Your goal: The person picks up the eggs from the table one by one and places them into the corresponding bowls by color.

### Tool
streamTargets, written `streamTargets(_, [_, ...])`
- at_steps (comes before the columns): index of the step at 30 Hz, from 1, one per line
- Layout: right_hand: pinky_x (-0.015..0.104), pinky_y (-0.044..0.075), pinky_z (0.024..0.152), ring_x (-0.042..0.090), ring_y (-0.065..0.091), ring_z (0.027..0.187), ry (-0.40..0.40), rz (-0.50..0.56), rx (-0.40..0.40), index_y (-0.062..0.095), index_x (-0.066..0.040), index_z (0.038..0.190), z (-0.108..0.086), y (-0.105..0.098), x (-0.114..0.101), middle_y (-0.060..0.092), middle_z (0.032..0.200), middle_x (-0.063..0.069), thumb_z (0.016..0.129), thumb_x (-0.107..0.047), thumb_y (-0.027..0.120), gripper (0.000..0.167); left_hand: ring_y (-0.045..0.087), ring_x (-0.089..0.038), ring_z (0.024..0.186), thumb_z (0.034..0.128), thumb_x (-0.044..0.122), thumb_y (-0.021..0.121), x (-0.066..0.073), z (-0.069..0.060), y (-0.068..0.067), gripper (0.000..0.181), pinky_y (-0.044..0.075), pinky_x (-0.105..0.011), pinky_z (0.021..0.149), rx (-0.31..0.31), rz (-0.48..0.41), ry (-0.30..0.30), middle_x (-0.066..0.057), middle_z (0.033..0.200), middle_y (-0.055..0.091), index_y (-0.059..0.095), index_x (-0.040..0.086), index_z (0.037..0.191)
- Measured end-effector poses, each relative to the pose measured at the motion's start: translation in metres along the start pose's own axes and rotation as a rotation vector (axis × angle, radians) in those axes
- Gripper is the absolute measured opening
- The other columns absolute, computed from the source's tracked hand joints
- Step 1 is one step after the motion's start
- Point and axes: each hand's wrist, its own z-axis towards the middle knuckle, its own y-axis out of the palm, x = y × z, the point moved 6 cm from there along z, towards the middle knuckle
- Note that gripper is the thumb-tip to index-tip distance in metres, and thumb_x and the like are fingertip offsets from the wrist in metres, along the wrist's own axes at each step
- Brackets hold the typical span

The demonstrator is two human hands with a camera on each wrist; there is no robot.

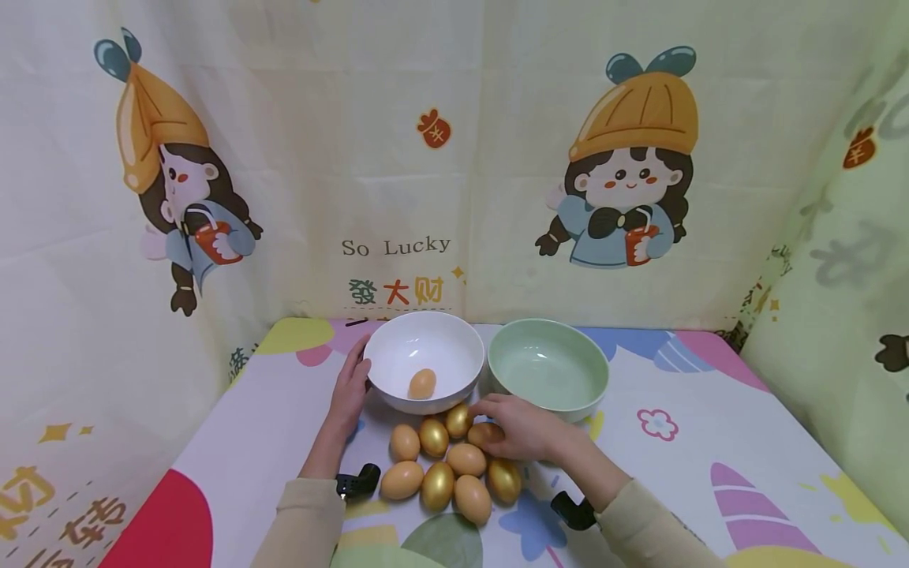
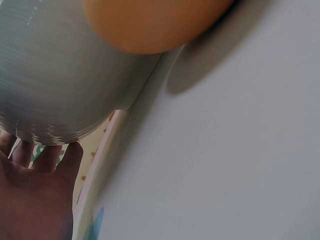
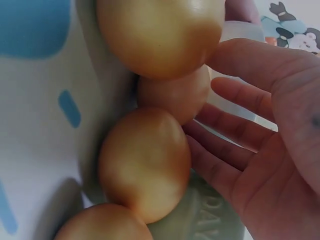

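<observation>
My left hand [image 1: 348, 394] rests against the outer left side of the white bowl [image 1: 426, 319]; in the left wrist view its fingers [image 2: 70, 157] touch the bowl's wall. A single brown egg [image 1: 422, 383] lies inside that bowl. In front of the bowls, brown and gold eggs lie together on the table, with a gold egg [image 1: 437, 487] among them. My right hand [image 1: 525, 426] reaches over a brown egg [image 1: 484, 435] at the group's right side. In the right wrist view its fingers [image 3: 235, 125] extend around the eggs, fairly straight, and the thumb lies close to the nearest egg [image 3: 160, 40].
A pale green bowl [image 1: 547, 335] stands just right of the white one, behind my right hand. The table [image 1: 660, 473] wears a patterned cover. Printed cloth [image 1: 497, 158] hangs behind and at both sides. A black wrist device [image 1: 358, 481] sits near the left wrist.
</observation>
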Motion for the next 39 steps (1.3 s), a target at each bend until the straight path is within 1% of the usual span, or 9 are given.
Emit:
streamTargets(4, [0.033,0.053,0.085,0.011,0.058,0.095,0.003,-0.029,-0.007,0.066,-0.009,0.122,-0.001,0.004,0.000,0.064,0.113,0.003,0.090,-0.016,0.075,0.034,0.032,-0.023,0.146,0.1085,0.028,0.038,-0.001,0.000,0.000,0.053,0.033,-0.049,0.115,0.000,0.001,-0.007,0.002,0.163,0.029,0.029,0.022,0.160])
streamTargets(9, [0.033,0.053,0.085,0.011,0.059,0.096,0.011,-0.050,-0.004,0.067,-0.010,0.121,-0.001,0.005,0.001,0.064,0.111,0.001,0.089,-0.017,0.075,0.034,0.033,-0.023,0.146,0.1086,0.029,0.038,-0.002,0.001,0.000,0.053,0.033,-0.049,0.115,-0.005,0.002,0.002,0.001,0.163,0.029,0.029,0.022,0.161])
streamTargets(19, [0.032,0.053,0.085,0.011,0.058,0.096,0.026,-0.044,-0.014,0.068,-0.011,0.119,0.000,0.005,0.004,0.065,0.110,-0.001,0.089,-0.017,0.076,0.031,0.033,-0.024,0.145,0.1080,0.030,0.038,-0.001,0.001,-0.001,0.054,0.034,-0.050,0.114,-0.005,0.004,-0.002,0.001,0.163,0.030,0.029,0.021,0.161])
streamTargets(27, [0.031,0.052,0.081,0.010,0.057,0.090,0.028,-0.042,-0.008,0.069,-0.011,0.117,0.001,0.005,0.004,0.066,0.105,-0.002,0.084,-0.015,0.078,0.034,0.033,-0.023,0.146,0.1082,0.030,0.038,-0.003,0.001,0.000,0.054,0.034,-0.048,0.115,-0.008,-0.005,-0.014,0.001,0.164,0.029,0.029,0.022,0.161])
streamTargets(32, [0.031,0.052,0.077,0.012,0.056,0.087,0.038,-0.064,0.020,0.069,-0.011,0.116,0.001,-0.004,-0.001,0.065,0.103,-0.002,0.081,-0.013,0.079,0.037,0.032,-0.023,0.146,0.1083,0.031,0.038,-0.003,0.001,-0.001,0.054,0.033,-0.049,0.115,-0.004,0.002,-0.015,0.001,0.164,0.028,0.028,0.023,0.161])
streamTargets(35, [0.032,0.053,0.079,0.014,0.057,0.090,0.027,-0.073,0.050,0.068,-0.012,0.116,0.002,-0.012,-0.006,0.065,0.106,-0.002,0.081,-0.014,0.080,0.037,0.032,-0.024,0.146,0.1083,0.031,0.038,-0.004,0.002,-0.001,0.054,0.033,-0.049,0.115,-0.005,0.001,-0.016,0.001,0.164,0.027,0.028,0.024,0.161])
streamTargets(39, [0.033,0.054,0.082,0.015,0.058,0.095,0.008,-0.057,0.090,0.068,-0.012,0.116,0.002,-0.022,-0.010,0.065,0.109,-0.001,0.083,-0.015,0.080,0.035,0.032,-0.024,0.146,0.1083,0.031,0.038,-0.004,0.003,-0.001,0.054,0.033,-0.049,0.115,-0.002,-0.003,-0.025,0.001,0.164,0.027,0.029,0.024,0.161])
